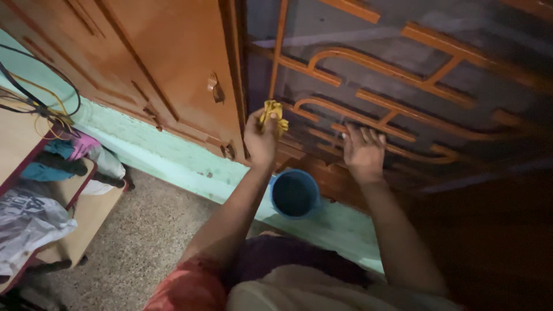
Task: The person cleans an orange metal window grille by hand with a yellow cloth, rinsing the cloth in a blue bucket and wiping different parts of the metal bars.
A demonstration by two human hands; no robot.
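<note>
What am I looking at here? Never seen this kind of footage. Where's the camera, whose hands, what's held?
There is no machine here. One camera sits on a person's head and looks down, so both arms in view are that person's own.

The left hand is closed on a crumpled yellow cloth, raised against an orange metal grille that fronts a dark pane. The right hand lies flat with fingers spread on the lower bars of the same grille and holds nothing.

Below the hands, a blue bucket stands by the pale green wall base. To the left of the grille is a brown wooden door. At far left, a low shelf carries clothes and a plastic bag, on a speckled floor.
</note>
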